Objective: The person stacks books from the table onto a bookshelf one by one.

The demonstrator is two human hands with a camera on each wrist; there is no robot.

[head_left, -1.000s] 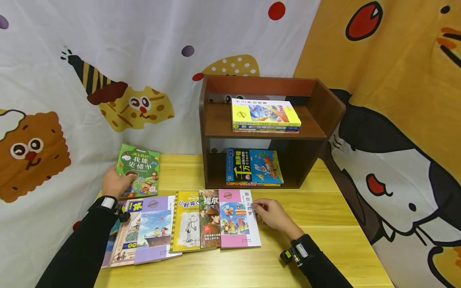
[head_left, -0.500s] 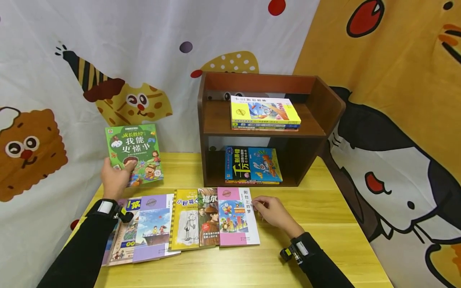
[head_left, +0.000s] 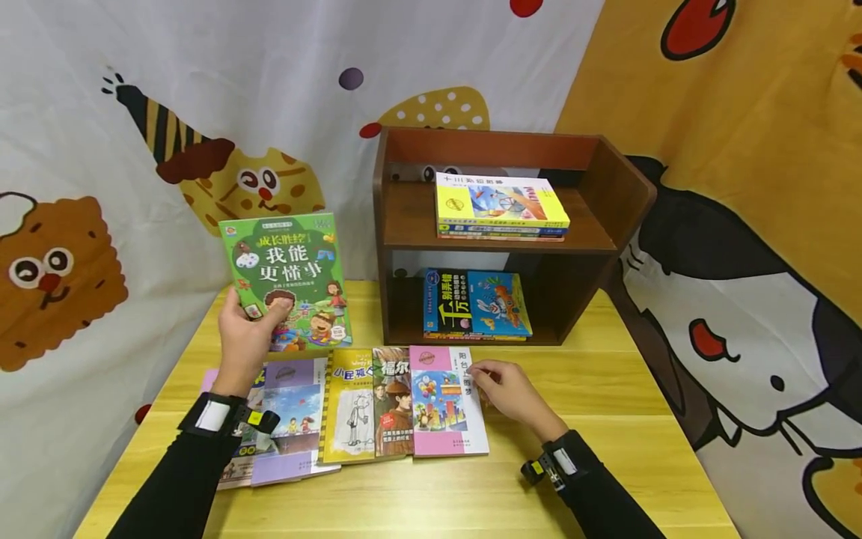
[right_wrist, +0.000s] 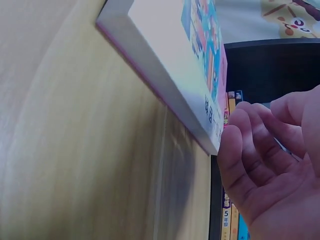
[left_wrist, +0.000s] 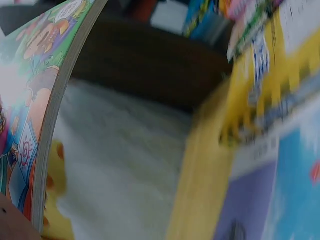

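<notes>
green book in the left hand.
head: pinched by its near left corner, left of the shelf. left wrist: page edge visible. right wrist: right hand, fingers loosely curled, beside the pink-and-white book.

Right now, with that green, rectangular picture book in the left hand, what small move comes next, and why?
Probably carry the green paper picture book rightward, toward the brown two-tier shelf: the left hand holds it raised, and the shelf already bears stacked colourful books.
</notes>
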